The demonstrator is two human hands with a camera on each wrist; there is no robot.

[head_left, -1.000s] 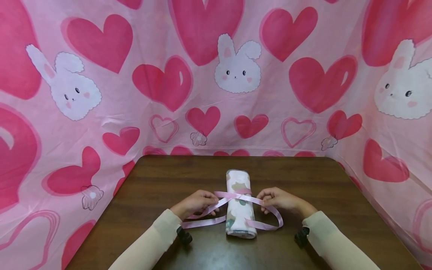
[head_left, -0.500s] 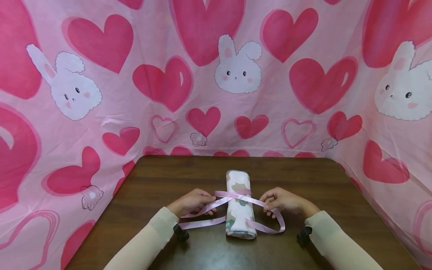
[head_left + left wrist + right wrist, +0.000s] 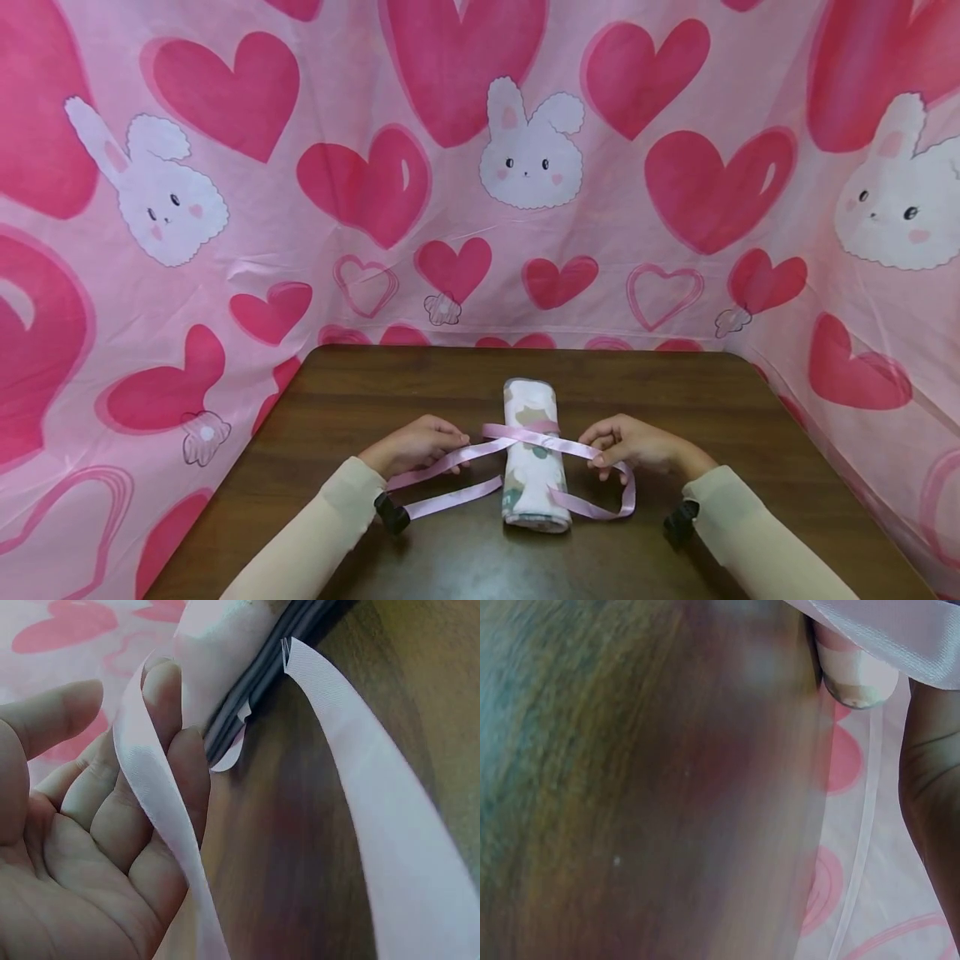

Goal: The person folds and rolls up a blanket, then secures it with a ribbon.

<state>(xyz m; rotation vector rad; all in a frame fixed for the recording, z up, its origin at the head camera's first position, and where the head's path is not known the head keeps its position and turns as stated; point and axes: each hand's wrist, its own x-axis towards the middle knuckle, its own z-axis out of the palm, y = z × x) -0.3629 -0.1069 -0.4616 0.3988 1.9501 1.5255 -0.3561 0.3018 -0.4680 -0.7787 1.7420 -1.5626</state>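
A rolled towel (image 3: 530, 492), white with brown and green print, lies lengthwise on the table. Pink satin ribbon (image 3: 480, 452) goes round it and crosses on top. My left hand (image 3: 414, 446) is left of the roll; in the left wrist view the ribbon (image 3: 154, 772) runs across its fingers, with the thumb (image 3: 60, 716) standing apart. To the right of the roll, my right hand (image 3: 637, 446) pinches the other ribbon length between thumb and fingers. Below that hand the ribbon's tail loops back to the towel. The right wrist view shows only the hand's edge (image 3: 934, 772) and some ribbon (image 3: 900, 634).
The dark brown wooden table (image 3: 360, 383) reaches back to a pink curtain (image 3: 442, 200) with hearts and rabbits, which also hangs along both sides. A black wrist camera (image 3: 392, 512) sits at the left cuff, another (image 3: 681, 523) at the right.
My left hand has moved left along the ribbon, leaving a longer stretch between it and the towel. The right hand has drawn slightly to the right with its ribbon. The towel stays put.
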